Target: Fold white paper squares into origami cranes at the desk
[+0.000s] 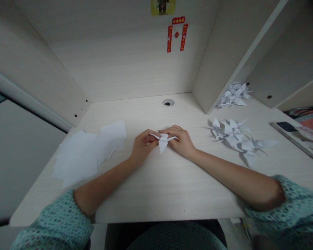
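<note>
A folded white paper crane (162,141) is held between my two hands just above the middle of the desk (156,187). Its thin neck and tail point out to the sides, and one wing hangs toward me. My left hand (144,146) pinches it from the left with thumb and fingers. From the right, my right hand (181,140) grips it, the fingers curled behind the paper. The far wing is partly hidden by the fingers.
Loose white paper sheets (78,154) lie fanned out on the left. Several finished paper cranes (234,135) are heaped on the right, with another pile of cranes (234,93) behind the partition (224,62). A phone (287,126) rests at the far right. A cable hole (168,102) sits near the back panel.
</note>
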Tool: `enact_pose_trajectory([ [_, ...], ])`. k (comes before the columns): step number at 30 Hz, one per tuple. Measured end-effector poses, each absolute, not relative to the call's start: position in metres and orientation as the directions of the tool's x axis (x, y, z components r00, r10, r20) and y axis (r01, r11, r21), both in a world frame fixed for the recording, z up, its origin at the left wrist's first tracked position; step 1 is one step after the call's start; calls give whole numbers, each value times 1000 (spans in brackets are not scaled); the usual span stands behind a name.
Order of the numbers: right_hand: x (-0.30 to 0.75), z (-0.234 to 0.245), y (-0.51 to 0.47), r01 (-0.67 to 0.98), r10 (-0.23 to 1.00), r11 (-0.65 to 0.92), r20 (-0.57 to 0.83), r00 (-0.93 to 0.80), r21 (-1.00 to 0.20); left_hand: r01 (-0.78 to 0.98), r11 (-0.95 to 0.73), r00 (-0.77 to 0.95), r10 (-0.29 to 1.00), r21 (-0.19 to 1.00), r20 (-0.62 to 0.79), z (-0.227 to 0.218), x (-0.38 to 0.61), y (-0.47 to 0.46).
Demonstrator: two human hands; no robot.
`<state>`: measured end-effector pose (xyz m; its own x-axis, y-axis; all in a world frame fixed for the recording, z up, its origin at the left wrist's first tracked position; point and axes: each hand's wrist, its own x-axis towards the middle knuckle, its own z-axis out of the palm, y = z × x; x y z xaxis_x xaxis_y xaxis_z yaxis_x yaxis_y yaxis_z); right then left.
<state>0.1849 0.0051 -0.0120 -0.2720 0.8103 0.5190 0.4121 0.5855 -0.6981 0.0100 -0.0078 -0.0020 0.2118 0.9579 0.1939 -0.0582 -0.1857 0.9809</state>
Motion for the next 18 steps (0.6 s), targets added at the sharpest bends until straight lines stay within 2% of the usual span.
enact_pose_trajectory([
  [6, 185, -11, 4, 463, 834, 547, 502, -228, -698, 54, -216, 166, 965, 975, 204, 0, 10, -10],
  [10, 185, -8, 3, 490, 821, 568, 501, -275, -661, 29, -214, 161, 965, 977, 206, 0, 10, -10],
  [18, 184, -8, 3, 445, 837, 547, 462, -293, -709, -11, -212, 167, 963, 977, 211, 0, 10, -10],
])
